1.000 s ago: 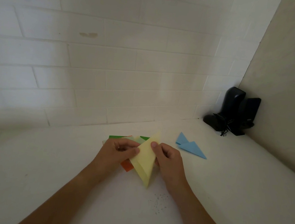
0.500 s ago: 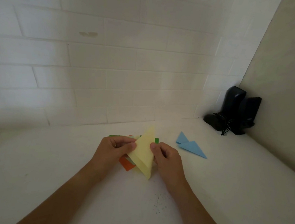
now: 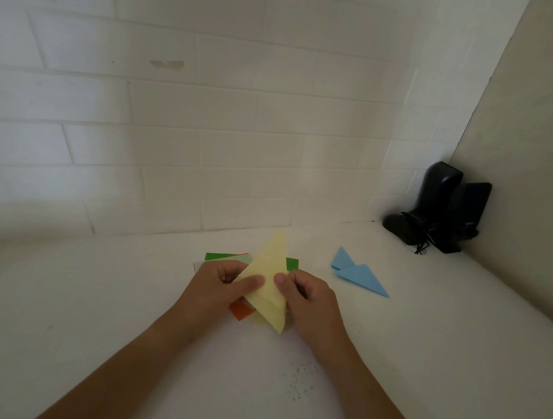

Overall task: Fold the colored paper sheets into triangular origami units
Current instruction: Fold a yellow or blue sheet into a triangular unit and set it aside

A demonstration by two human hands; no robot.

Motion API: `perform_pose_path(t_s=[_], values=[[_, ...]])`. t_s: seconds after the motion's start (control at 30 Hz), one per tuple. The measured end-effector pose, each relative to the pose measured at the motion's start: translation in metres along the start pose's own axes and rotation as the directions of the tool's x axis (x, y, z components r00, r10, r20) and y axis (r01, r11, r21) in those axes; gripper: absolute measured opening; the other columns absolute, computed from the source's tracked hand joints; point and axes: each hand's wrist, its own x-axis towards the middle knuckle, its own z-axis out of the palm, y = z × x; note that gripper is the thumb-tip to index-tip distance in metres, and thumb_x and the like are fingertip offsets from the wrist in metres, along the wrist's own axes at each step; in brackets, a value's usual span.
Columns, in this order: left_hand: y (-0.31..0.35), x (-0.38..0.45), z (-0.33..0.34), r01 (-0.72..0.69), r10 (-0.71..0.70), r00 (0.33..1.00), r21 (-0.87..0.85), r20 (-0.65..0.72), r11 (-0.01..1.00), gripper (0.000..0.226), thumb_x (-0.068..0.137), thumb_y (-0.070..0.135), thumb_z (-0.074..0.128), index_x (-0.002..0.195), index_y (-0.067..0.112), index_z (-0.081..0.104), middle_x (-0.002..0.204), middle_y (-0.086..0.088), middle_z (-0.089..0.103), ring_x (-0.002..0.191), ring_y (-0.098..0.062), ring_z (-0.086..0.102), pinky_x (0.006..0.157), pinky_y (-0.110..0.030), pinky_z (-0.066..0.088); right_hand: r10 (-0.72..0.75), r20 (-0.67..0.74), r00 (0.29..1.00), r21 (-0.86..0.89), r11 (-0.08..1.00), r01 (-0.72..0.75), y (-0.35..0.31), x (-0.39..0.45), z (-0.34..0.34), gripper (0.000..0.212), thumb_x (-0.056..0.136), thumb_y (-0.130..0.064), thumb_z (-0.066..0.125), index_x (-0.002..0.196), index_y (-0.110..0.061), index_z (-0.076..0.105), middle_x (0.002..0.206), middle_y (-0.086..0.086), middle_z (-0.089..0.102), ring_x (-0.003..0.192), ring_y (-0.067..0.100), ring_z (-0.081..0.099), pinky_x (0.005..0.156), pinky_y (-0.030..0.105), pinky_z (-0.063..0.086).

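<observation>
One yellow paper (image 3: 269, 277) raised higher, both hands' fingers (image 3: 253, 280) pinching it, two blue triangles (image 3: 359, 274) beside

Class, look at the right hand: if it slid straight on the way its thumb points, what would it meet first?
The right hand points left, already pinching the yellow paper. Going on, its thumb would likely meet the left hand's thumb first; depth is hard to judge.

No readable text, labels, brands or numbers anywhere; paper sheets, wall tiles and the black devices in the corner all show no legible markings
</observation>
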Motion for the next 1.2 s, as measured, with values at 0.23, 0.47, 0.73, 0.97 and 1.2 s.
perform_pose_path(t_s=[0.23, 0.47, 0.73, 0.97, 1.2], values=[[0.002, 0.0, -0.0038, -0.021, 0.021, 1.0, -0.018, 0.001, 1.0, 0.013, 0.093, 0.02, 0.075, 0.098, 0.01, 0.082, 0.093, -0.012, 0.08, 0.083, -0.027, 0.076, 0.078, -0.036, 0.06, 0.036, 0.03, 0.999, 0.084, 0.996, -0.039, -0.0056, -0.002, 0.0001, 0.045, 0.102, -0.044, 0.058, 0.063, -0.025, 0.047, 0.058, -0.013, 0.043, 0.058, 0.007, 0.039, 0.055, 0.019, 0.031], [0.0025, -0.0004, -0.0059, -0.02, 0.02, 1.0, -0.04, -0.011, 0.999, 0.015, 0.094, 0.021, 0.074, 0.104, 0.012, 0.082, 0.098, -0.009, 0.08, 0.093, -0.032, 0.076, 0.084, -0.043, 0.059, 0.021, 0.052, 0.998, 0.047, 0.999, -0.023, -0.0024, -0.0009, -0.0003, 0.046, 0.102, -0.042, 0.059, 0.068, -0.013, 0.048, 0.06, -0.009, 0.044, 0.058, 0.008, 0.038, 0.056, 0.021, 0.03], [0.0034, -0.0003, -0.0052, -0.026, 0.023, 0.999, -0.067, -0.041, 0.997, 0.014, 0.094, 0.018, 0.074, 0.103, 0.01, 0.081, 0.094, -0.009, 0.08, 0.084, -0.023, 0.076, 0.071, -0.028, 0.058, 0.025, 0.061, 0.998, 0.05, 0.998, -0.029, -0.0022, -0.0007, 0.0004, 0.044, 0.101, -0.042, 0.06, 0.067, -0.018, 0.049, 0.057, -0.013, 0.042, 0.054, 0.005, 0.036, 0.052, 0.016, 0.029], [0.0018, 0.0012, -0.0076, -0.004, -0.002, 0.998, -0.1, -0.067, 0.995, 0.014, 0.094, 0.021, 0.073, 0.099, 0.011, 0.081, 0.093, -0.013, 0.079, 0.081, -0.022, 0.074, 0.077, -0.036, 0.058, -0.016, 0.074, 0.997, 0.005, 1.0, 0.015, -0.0019, -0.0013, -0.0003, 0.045, 0.101, -0.041, 0.062, 0.067, -0.014, 0.049, 0.056, -0.011, 0.041, 0.054, 0.004, 0.035, 0.053, 0.016, 0.028], [-0.0003, 0.0029, -0.0072, -0.005, -0.004, 0.996, -0.101, -0.086, 0.995, 0.013, 0.095, 0.019, 0.073, 0.101, 0.011, 0.081, 0.093, -0.011, 0.08, 0.083, -0.023, 0.075, 0.076, -0.034, 0.06, -0.017, 0.069, 0.997, -0.001, 1.0, 0.017, -0.0037, -0.0021, 0.0004, 0.045, 0.1, -0.043, 0.061, 0.069, -0.012, 0.049, 0.058, -0.01, 0.042, 0.054, 0.005, 0.036, 0.052, 0.016, 0.029]])
